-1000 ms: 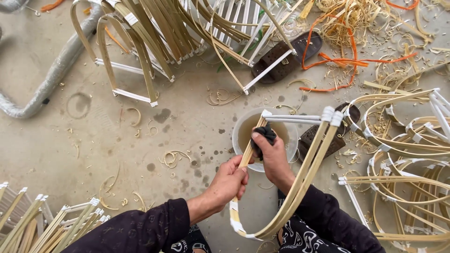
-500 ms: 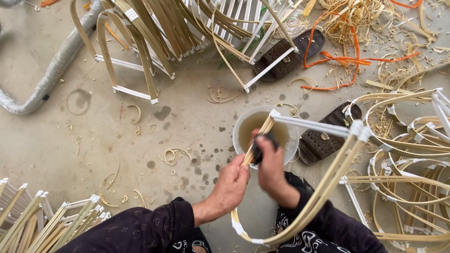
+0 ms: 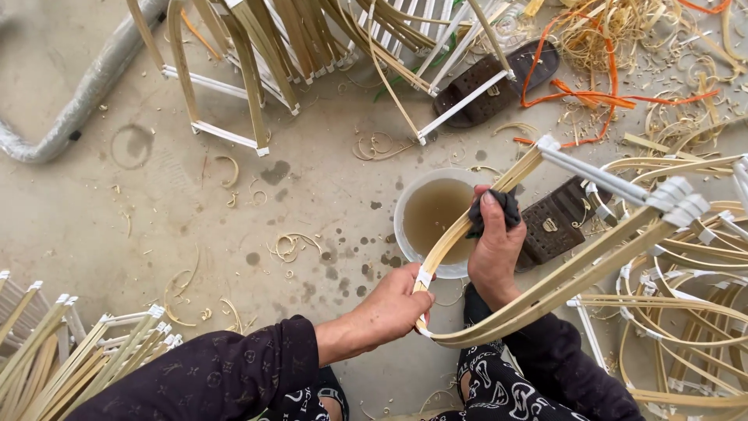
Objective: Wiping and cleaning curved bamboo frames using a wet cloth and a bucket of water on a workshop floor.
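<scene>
My left hand [image 3: 393, 306] grips the near bend of a U-shaped bamboo strip frame [image 3: 545, 292] bound with white tape. The frame's two arms run up to the right, joined by white crossbars. My right hand [image 3: 496, 245] presses a dark wet cloth [image 3: 494, 209] against the frame's upper arm. Just behind it stands a white bowl [image 3: 405, 204] of murky brown water on the concrete floor.
Finished bent frames lie stacked at the top [image 3: 312, 39], right [image 3: 686, 312] and bottom left [image 3: 70, 351]. Two dark sandals [image 3: 499, 74] [image 3: 557, 222] lie by the bowl. Orange strips [image 3: 592, 93], bamboo shavings and a grey hose [image 3: 86, 86] are scattered about.
The cloth in my right hand has slid up along the frame's upper arm, and the frame has swung to the right. My left hand stays on the bend.
</scene>
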